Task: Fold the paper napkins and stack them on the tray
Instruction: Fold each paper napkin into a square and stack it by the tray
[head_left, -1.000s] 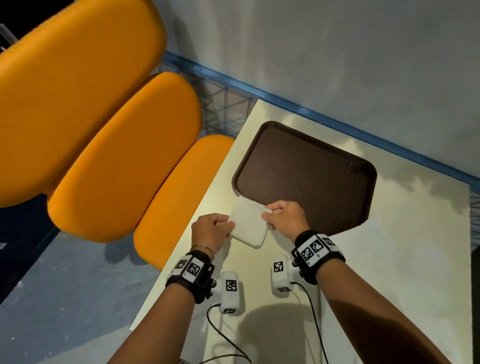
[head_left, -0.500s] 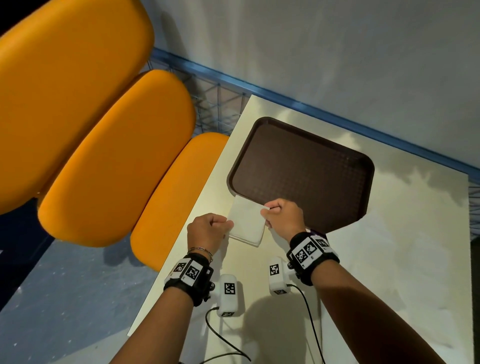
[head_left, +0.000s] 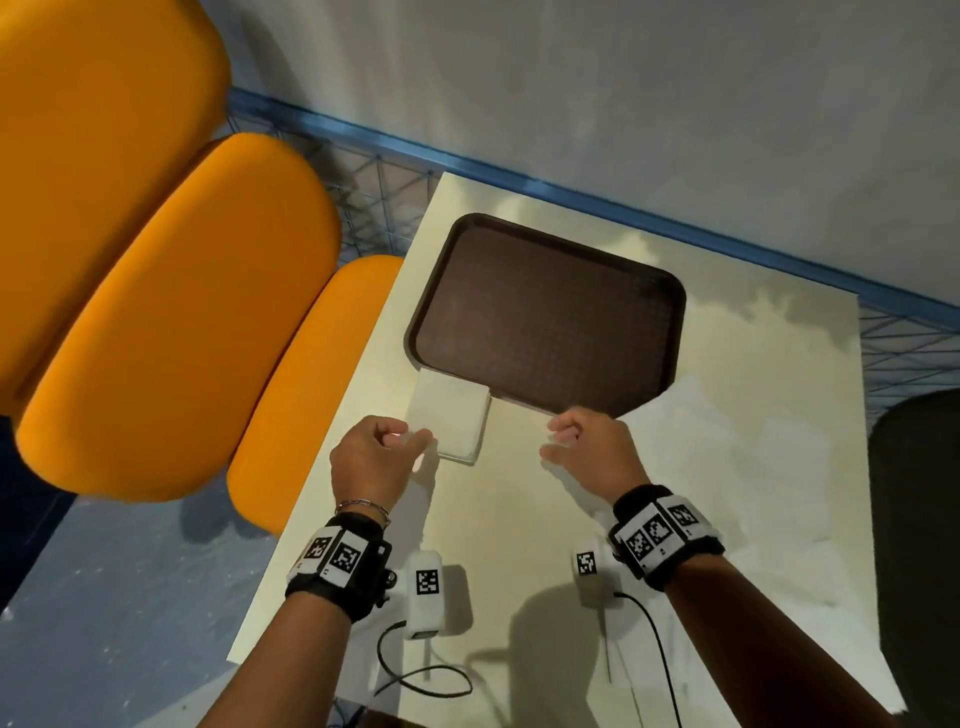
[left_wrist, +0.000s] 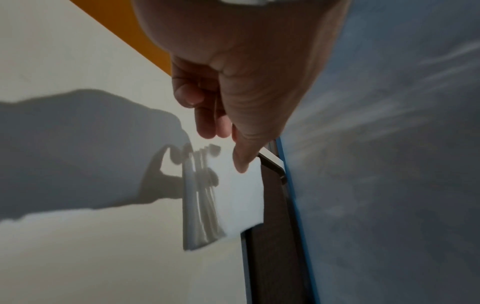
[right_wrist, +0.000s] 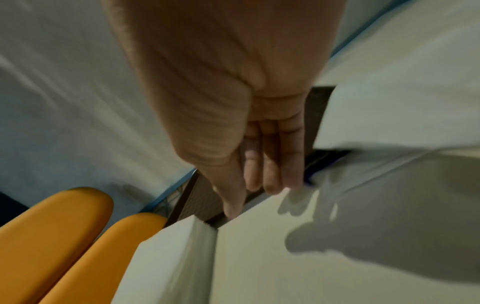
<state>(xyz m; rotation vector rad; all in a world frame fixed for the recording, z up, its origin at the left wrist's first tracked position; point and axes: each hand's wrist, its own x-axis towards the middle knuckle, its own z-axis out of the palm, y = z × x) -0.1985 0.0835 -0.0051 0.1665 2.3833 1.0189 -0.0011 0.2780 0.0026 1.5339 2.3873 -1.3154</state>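
A white, square stack of folded paper napkins (head_left: 451, 418) is seen just below the centre of the head view, lying flat on the pale cream tabletop (head_left: 727, 467). Its far edge overlaps the near left corner of the dark brown rectangular plastic tray (head_left: 545, 317) – the rest of it rests on the table. In the left wrist view the stack (left_wrist: 239, 197) is shown as several thin layers, fanned slightly at the near edge, with its far corner lapped over the tray's rim (left_wrist: 272, 236).

The left hand (head_left: 371, 457) is held at the lower left corner of the stack, its fingers loosely curled and nothing gripped; the thumb tip (left_wrist: 240, 162) is seen at the stack's edge, though whether it actually touches cannot be told. The right hand (head_left: 592, 447) is held to the right of the stack, apart from it, near the tray's front rim; its fingers (right_wrist: 270, 164) are nearly straight and relaxed – nothing is held. The right wrist view is blurred.

The tray's textured floor is bare. Three orange padded chair cushions (head_left: 171, 322) fill the left of the head view, beside the table's left edge. A blue wire grid (head_left: 363, 192) and a grey wall (head_left: 623, 93) are seen beyond the table at the top, and a dark rounded shape (head_left: 919, 545) at the right edge. Black wrist straps with printed markers (head_left: 337, 558) are worn on both forearms, and black cables (head_left: 421, 675) trail at the lower edge. Nothing stands between the hands and the stack.
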